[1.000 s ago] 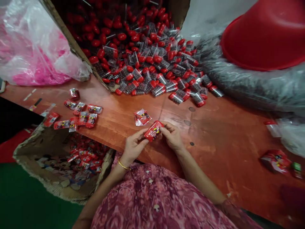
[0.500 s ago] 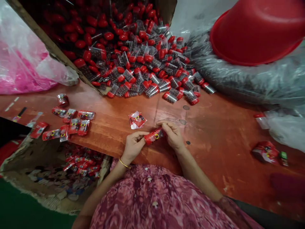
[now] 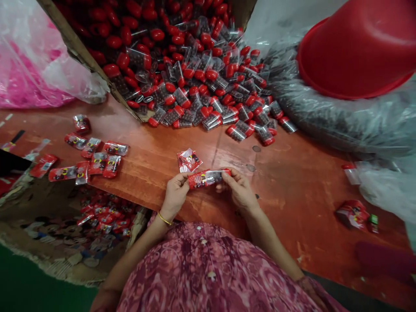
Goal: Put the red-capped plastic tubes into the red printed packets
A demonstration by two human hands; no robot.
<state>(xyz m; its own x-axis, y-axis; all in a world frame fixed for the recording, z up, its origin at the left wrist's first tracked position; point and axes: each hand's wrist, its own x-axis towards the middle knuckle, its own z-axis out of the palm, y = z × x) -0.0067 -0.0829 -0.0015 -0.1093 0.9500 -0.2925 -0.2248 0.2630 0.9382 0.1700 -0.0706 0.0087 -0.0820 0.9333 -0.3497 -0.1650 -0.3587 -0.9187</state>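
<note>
Left hand: grips the left end of the red packet — thumb and fingers closed on it.
Right hand: pinches the opposite end between thumb and fingers.
Red packet: held between both hands, over the brown table.
Flat red sleeves: stacked just beyond the packet.
Capped containers: heaped farther back — spill from an open carton.

A clear plastic bag with bright pink contents fills the upper left of the frame. At upper right, a red plastic tub sits rim down on a bulging plastic bag of dark contents. A crumpled translucent bag lies at the right, and green flooring shows at lower left.
</note>
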